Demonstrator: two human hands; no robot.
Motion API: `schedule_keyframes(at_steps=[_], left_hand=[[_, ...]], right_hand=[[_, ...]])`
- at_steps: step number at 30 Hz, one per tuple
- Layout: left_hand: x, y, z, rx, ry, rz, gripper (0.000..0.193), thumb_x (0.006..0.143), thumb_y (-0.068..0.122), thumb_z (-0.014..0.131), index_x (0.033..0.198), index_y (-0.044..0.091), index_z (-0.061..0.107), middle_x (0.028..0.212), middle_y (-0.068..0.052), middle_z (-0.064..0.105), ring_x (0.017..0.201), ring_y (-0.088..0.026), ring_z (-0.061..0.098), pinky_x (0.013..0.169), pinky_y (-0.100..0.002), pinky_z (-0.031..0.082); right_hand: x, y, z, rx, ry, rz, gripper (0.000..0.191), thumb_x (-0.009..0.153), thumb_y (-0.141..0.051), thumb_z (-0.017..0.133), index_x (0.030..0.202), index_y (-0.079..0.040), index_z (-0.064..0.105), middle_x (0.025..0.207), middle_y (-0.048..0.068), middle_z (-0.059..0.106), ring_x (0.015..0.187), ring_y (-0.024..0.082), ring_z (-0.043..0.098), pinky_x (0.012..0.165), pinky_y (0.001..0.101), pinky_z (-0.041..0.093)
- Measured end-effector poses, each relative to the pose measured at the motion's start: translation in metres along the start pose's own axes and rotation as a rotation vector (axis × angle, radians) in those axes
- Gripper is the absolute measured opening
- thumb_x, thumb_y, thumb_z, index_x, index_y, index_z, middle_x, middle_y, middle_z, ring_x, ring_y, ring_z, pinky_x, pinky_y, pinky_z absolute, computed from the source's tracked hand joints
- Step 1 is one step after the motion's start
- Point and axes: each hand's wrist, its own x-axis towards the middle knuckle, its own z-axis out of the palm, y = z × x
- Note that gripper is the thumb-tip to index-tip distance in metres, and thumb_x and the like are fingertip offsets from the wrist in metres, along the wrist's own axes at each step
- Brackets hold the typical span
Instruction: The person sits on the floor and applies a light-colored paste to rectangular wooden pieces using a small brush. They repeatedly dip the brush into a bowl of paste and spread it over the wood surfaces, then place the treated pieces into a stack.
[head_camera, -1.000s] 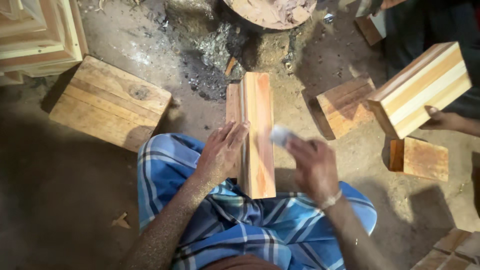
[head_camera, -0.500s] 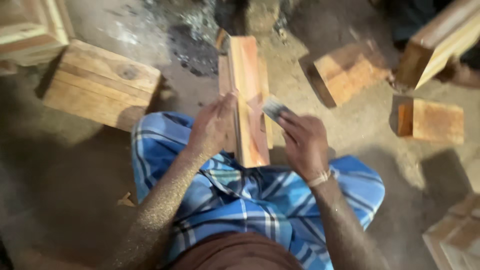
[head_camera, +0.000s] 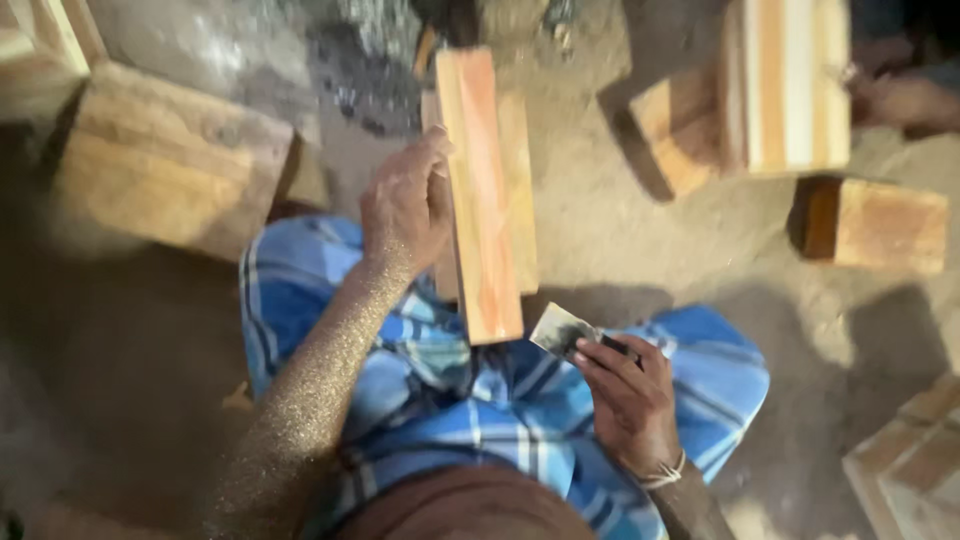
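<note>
A long reddish wooden block (head_camera: 483, 190) lies lengthwise over my lap, its near end resting on the blue checked cloth (head_camera: 480, 410) around my legs. My left hand (head_camera: 405, 205) grips the block's left edge, fingers curled onto its top face. My right hand (head_camera: 625, 395) is off the wood, down by my right thigh, and holds a small folded piece of grey sandpaper (head_camera: 562, 330) between thumb and fingers. Sawdust covers my left forearm.
A wide wooden block (head_camera: 165, 165) lies on the dusty floor at the left. Smaller blocks (head_camera: 885, 225) sit at the right, and another person's hand (head_camera: 905, 100) holds a striped wooden box (head_camera: 785, 85) at top right. More stacked wood (head_camera: 915, 465) is at bottom right.
My right hand has pulled the sandpaper off the block's right side and back toward my thigh. My left hand keeps its grip on the block. The view has shifted and moved closer.
</note>
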Motion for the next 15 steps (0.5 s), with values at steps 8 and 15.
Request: schedule_keyframes(at_steps=[8,15], left_hand=[[0.113,0.025,0.036,-0.183,0.099,0.025,0.118,0.072,0.032,0.086,0.153,-0.013,0.013,0.157,-0.041,0.016,0.148,-0.054,0.016,0.121,-0.053,0.018],[0.086,0.062,-0.016,-0.308,0.229,0.112,0.097,0.073,0.012,0.078,0.151,-0.010,0.024,0.153,-0.036,0.030,0.147,-0.052,0.028,0.123,-0.057,0.026]], right_hand=[[0.224,0.080,-0.028,-0.061,0.057,-0.007,0.036,0.092,-0.003,0.067,0.127,-0.006,0.071,0.131,0.017,0.070,0.096,0.033,0.067,0.082,0.0425,0.053],[0.467,0.072,0.026,-0.466,-0.314,0.023,0.027,0.102,-0.026,0.058,0.123,-0.028,0.075,0.111,0.005,0.075,0.094,0.025,0.068,0.084,0.0434,0.054]])
